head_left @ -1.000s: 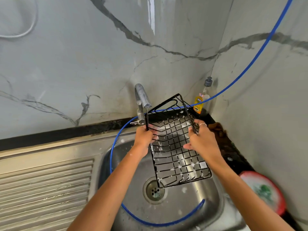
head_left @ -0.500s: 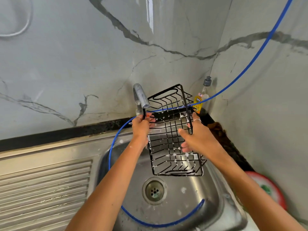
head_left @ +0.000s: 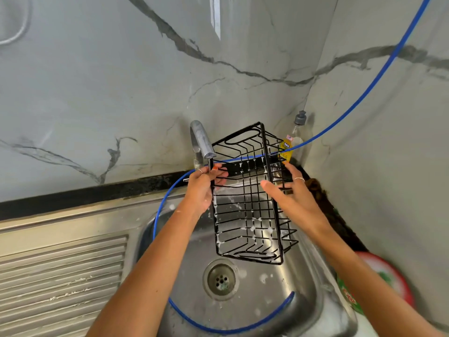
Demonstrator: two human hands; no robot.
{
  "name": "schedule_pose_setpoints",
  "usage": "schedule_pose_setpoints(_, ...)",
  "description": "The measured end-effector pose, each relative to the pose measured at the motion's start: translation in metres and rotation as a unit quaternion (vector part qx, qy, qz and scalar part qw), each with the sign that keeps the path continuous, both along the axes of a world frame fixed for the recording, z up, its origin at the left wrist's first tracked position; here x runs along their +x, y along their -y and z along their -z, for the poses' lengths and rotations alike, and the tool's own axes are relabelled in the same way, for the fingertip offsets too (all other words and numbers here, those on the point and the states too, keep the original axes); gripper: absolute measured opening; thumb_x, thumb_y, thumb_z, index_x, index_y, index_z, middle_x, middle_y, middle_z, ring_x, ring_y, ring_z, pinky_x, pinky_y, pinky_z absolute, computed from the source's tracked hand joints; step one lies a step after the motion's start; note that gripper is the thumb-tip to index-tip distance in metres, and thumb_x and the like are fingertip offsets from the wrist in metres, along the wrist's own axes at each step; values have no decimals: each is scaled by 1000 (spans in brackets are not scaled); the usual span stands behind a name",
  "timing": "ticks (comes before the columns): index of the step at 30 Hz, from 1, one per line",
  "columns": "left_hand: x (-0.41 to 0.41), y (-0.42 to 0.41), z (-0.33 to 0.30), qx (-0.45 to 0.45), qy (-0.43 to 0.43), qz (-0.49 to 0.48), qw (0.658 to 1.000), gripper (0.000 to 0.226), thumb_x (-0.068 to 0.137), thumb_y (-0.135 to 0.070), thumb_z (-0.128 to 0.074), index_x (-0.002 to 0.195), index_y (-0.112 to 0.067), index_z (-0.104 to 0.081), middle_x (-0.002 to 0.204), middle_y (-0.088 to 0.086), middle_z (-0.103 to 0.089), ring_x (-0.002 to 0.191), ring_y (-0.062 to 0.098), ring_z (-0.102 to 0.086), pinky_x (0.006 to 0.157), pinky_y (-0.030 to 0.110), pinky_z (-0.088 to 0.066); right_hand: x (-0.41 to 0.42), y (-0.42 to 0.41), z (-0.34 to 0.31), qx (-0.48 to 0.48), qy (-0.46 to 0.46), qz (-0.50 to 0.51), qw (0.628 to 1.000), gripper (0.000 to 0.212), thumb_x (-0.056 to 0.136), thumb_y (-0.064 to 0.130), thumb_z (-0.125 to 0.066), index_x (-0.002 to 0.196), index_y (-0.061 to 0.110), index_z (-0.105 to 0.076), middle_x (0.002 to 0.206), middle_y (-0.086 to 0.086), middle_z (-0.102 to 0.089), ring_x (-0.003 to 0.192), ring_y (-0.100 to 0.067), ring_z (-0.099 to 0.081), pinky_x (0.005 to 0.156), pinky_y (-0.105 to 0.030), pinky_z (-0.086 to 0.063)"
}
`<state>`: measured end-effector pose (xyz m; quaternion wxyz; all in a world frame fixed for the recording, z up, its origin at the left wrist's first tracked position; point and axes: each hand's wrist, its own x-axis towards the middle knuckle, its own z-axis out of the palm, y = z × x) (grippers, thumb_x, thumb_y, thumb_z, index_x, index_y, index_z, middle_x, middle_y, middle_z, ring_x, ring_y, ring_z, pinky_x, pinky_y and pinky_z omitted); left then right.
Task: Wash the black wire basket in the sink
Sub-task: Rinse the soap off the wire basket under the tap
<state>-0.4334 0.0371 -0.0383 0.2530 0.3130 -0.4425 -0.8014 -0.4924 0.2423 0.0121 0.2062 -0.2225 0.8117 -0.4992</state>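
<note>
The black wire basket (head_left: 250, 210) hangs tilted over the steel sink (head_left: 303, 295), with soap foam on its lower wires. My left hand (head_left: 202, 188) grips its upper left rim just under the tap (head_left: 201, 139). My right hand (head_left: 286, 193) rests against the basket's right side with fingers spread and nearly straight. No water is seen coming from the tap.
A blue hose (head_left: 349, 105) runs from the upper right, past the basket, and loops through the sink bowl around the drain (head_left: 220, 279). A soap bottle (head_left: 291, 142) stands in the corner. A red and green tub (head_left: 379, 285) sits at right. The ridged drainboard (head_left: 60, 271) lies left.
The basket has been turned from lying fairly flat to standing more upright and lifted toward the tap. My right hand has let go of its rim and now lies open on its side.
</note>
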Motion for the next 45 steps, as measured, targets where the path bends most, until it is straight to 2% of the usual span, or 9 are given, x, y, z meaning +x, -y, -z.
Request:
schedule_pose_setpoints(8, 8, -5, 7, -7, -5, 20, 1000, 24, 103, -5, -40, 111, 1, -61, 93, 11, -66, 67, 12, -62, 56, 20, -50, 1, 17, -1, -31, -35, 119, 992, 74, 73, 69, -57, 136, 37, -35, 105, 5, -56, 111, -16, -51, 104, -44, -39)
schedule_pose_setpoints(10, 14, -9, 11, -32, 17, 34, 999, 25, 101, 3, -40, 117, 0, -59, 96, 9, -67, 69, 10, -63, 61, 22, -50, 2, 21, -2, -30, -32, 133, 990, 74, 74, 68, -58, 136, 36, -35, 106, 4, -55, 109, -16, -51, 103, -44, -39)
schedule_pose_setpoints(15, 31, -20, 24, -129, 81, 51, 987, 29, 99, 7, -39, 98, -12, -61, 89, 8, -66, 75, 15, -59, 63, 22, -48, 6, 31, -3, -28, -14, 158, 987, 75, 73, 68, -57, 136, 36, -32, 108, 0, -53, 112, -24, -48, 103, -44, -37)
schedule_pose_setpoints(18, 33, -17, 28, -163, 123, 16, 979, 23, 99, 7, -40, 106, -2, -60, 86, 9, -66, 73, 16, -61, 65, 20, -52, 8, 33, -2, -16, -6, 137, 990, 79, 72, 67, -60, 137, 34, -31, 127, -8, -51, 121, -29, -46, 104, -43, -36)
schedule_pose_setpoints(22, 32, -14, 31, -195, 151, -22, 969, 22, 99, 6, -41, 107, 3, -61, 83, 9, -67, 71, 14, -65, 59, 15, -55, 12, 37, -4, -18, -3, 107, 994, 81, 71, 64, -65, 137, 30, -30, 126, -7, -54, 118, -25, -48, 102, -40, -38)
schedule_pose_setpoints(30, 30, -4, 20, -164, 122, 8, 979, 15, 101, -6, -48, 103, -7, -63, 91, 11, -72, 73, 17, -65, 61, 20, -53, 4, 46, -14, -36, 2, 153, 988, 79, 68, 67, -64, 133, 32, -37, 128, -5, -51, 118, -26, -49, 103, -43, -39)
schedule_pose_setpoints(37, 38, -13, 25, -176, 105, 80, 976, 24, 99, 6, -44, 111, -3, -62, 103, 12, -69, 84, 16, -67, 68, 23, -52, -1, 45, -17, -55, -3, 191, 980, 76, 69, 66, -65, 129, 28, -38, 117, -3, -51, 117, -26, -49, 103, -44, -39)
schedule_pose_setpoints(41, 44, -15, 33, -190, 114, 77, 972, 26, 96, 10, -46, 116, 5, -62, 98, 12, -70, 85, 18, -64, 58, 17, -49, 0, 45, -18, -65, 3, 205, 977, 75, 70, 65, -65, 128, 27, -38, 107, 2, -44, 105, -19, -45, 103, -43, -39)
schedule_pose_setpoints(45, 46, -14, 36, -185, 116, 76, 973, 24, 96, 6, -50, 116, -1, -62, 94, 9, -72, 80, 15, -67, 62, 18, -51, -1, 45, -20, -82, 6, 218, 972, 73, 70, 64, -67, 125, 26, -38, 108, 3, -44, 103, -18, -44, 102, -42, -40)
